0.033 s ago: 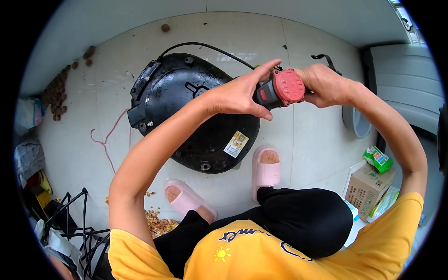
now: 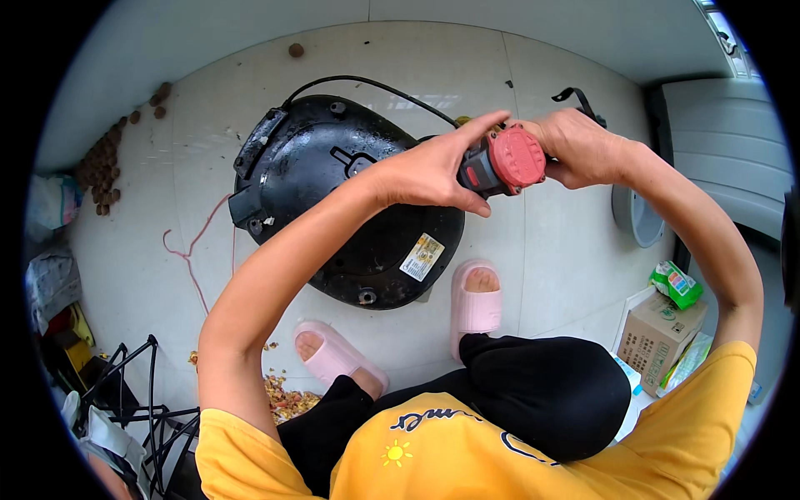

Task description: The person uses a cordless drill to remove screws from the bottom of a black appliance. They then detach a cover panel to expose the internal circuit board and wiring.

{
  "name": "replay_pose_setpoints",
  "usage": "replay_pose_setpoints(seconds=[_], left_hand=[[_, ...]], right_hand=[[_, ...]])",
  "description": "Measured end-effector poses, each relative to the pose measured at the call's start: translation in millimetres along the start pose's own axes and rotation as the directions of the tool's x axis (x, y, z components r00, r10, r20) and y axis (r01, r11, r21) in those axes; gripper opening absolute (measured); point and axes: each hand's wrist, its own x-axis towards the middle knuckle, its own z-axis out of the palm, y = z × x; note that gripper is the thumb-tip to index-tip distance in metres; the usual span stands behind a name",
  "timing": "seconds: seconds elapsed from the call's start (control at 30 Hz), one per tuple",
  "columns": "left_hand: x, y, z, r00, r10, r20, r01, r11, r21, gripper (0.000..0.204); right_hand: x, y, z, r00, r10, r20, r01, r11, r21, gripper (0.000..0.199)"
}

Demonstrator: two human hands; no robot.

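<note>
A power tool with a red round end cap and a grey body (image 2: 517,157) is held up in front of me. My left hand (image 2: 433,171) cups its grey body, thumb and fingers spread around it. My right hand (image 2: 583,148) is closed around the tool's far right side, hiding that part. Beneath and to the left lies a large black rounded appliance shell (image 2: 333,242) on the floor, bearing a white label (image 2: 422,257) and screw posts along its rim. A black cord (image 2: 367,79) arcs from its top left toward my hands.
Pink slippers (image 2: 475,308) on my feet stand close to the shell. To the right are a grey basin (image 2: 637,218) and a cardboard box (image 2: 658,337). Walnut-like balls (image 2: 100,167) lie by the left wall, with a red string (image 2: 190,254) nearby. Black folding frame legs (image 2: 150,400) stand lower left.
Both hands and the power tool have shifted very slightly to the right. The black shell has not moved.
</note>
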Motion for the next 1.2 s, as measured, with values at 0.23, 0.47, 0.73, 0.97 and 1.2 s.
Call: replay_pose_setpoints(seconds=[0.23, 0.47, 0.73, 0.97, 1.2], left_hand=[[-4.6, -11.2, 22.8, 0.991, -0.001, -0.137, 0.01, 0.998, 0.063, 0.098], [1.9, -12.0, 36.8, 0.91, 0.07, -0.408, -0.008, 0.988, 0.151, 0.093], [0.8, -31.8, 74.1, 0.719, 0.154, -0.677, 0.07, 0.954, 0.291, 0.1], [-41.2, -96.3, 69.8, 0.556, 0.048, -0.83, -0.094, 0.996, -0.006, 0.06], [-46.9, -45.0, -7.4, 0.867, 0.049, -0.496, -0.175, 0.962, -0.212, 0.061]], right_hand=[[-2.2, -16.9, 4.7, 0.944, -0.135, -0.302, -0.072, 0.805, -0.588, 0.045], [1.1, -60.9, -21.6, 0.652, 0.744, 0.143, -0.638, 0.438, 0.633, 0.096], [38.8, -63.5, -17.6, 0.711, 0.657, 0.25, -0.592, 0.368, 0.717, 0.049], [41.7, -18.2, -20.6, 0.998, -0.029, 0.063, 0.02, 0.99, 0.138, 0.055], [54.1, -27.2, -36.7, 0.94, -0.256, 0.225, 0.277, 0.959, -0.066, 0.072]])
